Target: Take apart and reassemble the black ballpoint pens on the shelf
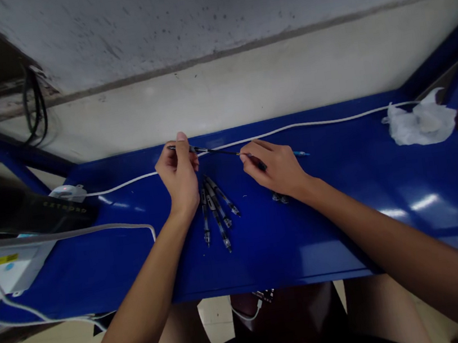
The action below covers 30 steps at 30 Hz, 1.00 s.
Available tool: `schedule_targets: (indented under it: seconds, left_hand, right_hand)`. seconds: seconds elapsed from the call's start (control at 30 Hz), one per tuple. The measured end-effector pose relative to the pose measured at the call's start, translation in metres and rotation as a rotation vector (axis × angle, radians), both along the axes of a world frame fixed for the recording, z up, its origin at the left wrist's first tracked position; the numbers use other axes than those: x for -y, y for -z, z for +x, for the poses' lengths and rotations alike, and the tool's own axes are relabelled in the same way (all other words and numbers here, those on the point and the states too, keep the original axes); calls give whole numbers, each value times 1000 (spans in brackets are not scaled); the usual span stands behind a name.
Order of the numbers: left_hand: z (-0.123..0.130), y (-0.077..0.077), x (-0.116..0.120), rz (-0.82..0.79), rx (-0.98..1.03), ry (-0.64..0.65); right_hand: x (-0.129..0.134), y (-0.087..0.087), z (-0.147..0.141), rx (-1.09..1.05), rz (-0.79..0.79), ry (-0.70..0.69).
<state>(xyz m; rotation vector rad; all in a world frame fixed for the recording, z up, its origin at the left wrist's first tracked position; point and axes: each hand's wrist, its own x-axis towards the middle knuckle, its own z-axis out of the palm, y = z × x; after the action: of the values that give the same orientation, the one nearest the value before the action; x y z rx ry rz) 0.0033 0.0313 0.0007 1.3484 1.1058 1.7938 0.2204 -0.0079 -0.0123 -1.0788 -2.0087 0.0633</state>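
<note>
— While your hands work above the blue metal bench (307,240), what does the left one hold?
— Item one: your left hand (178,173), its thumb (182,144) and curled fingers (188,163) closed on the end of a slim black pen shaft (217,150), which sits clear of the bench.
— And the right?
— Item two: your right hand (275,168), its forefinger (253,148) and thumb pinched on the far end of that shaft. A blue-tipped piece (301,153) pokes out past the knuckles; whether it joins the shaft, you cannot tell from this view.
— What lies nearby?
— Item three: a fan of clear-barrelled pens (218,213) on the bench, below and between your hands, touching neither. Item four: small dark parts (279,199) just under your right hand.
— Further out?
— Item five: a white cable (291,127) along the far edge. Item six: crumpled white tissue (422,121) at the right end.
</note>
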Motion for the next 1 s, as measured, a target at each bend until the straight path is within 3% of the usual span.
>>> schedule_targets:
  seconds: [1.0]
  left_hand:
    - [-3, 5, -5, -29, -20, -17]
  right_hand:
    - [0, 0, 1, -2, 13, -19]
